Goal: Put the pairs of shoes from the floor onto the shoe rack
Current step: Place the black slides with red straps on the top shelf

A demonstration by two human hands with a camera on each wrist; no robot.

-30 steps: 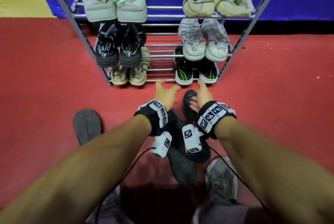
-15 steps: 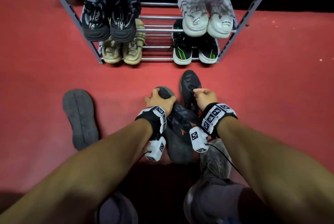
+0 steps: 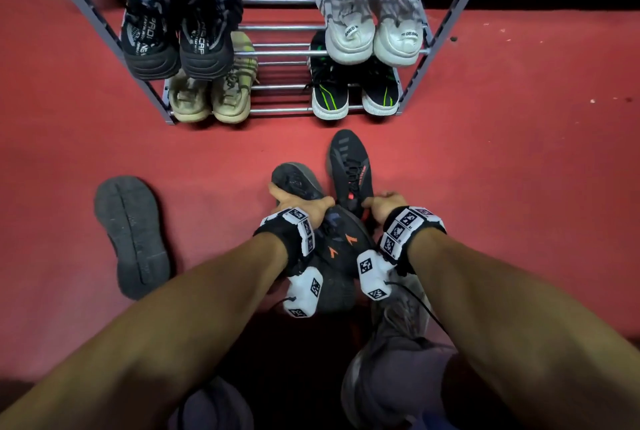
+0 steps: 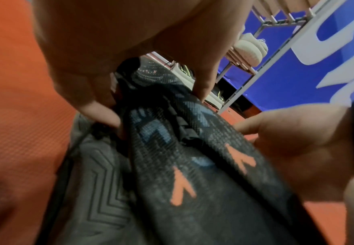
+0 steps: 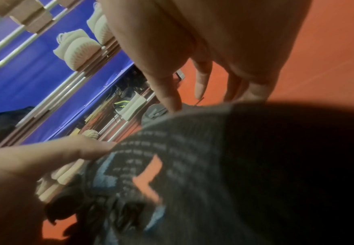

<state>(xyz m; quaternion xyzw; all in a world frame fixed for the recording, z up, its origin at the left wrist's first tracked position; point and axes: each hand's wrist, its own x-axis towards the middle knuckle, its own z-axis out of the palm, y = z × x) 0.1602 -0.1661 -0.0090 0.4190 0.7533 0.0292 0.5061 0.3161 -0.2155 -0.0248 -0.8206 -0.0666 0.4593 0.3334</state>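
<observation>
Two dark shoes with orange marks lie on the red floor in front of the metal shoe rack [image 3: 280,27]. The left dark shoe [image 3: 298,181] is tipped on its side, and my left hand [image 3: 301,202] grips it across the laces. Up close, the left hand [image 4: 155,104] pinches this shoe [image 4: 182,182] between thumb and fingers. The right dark shoe [image 3: 348,159] stands upright. My right hand [image 3: 382,202] curls its fingers over that shoe's collar. In the right wrist view the right hand [image 5: 205,101] reaches down behind a dark shoe [image 5: 193,165], fingertips hidden.
A grey shoe [image 3: 131,235] lies sole-up on the floor to the left. Another grey shoe [image 3: 401,318] sits under my right forearm. The rack holds a black pair [image 3: 180,34], a white pair [image 3: 367,20], a beige pair [image 3: 211,97] and a black-green pair [image 3: 353,93].
Both hands drew back from the rack's foot and came down onto the dark pair. The left shoe has rolled onto its side. The view has tilted downward.
</observation>
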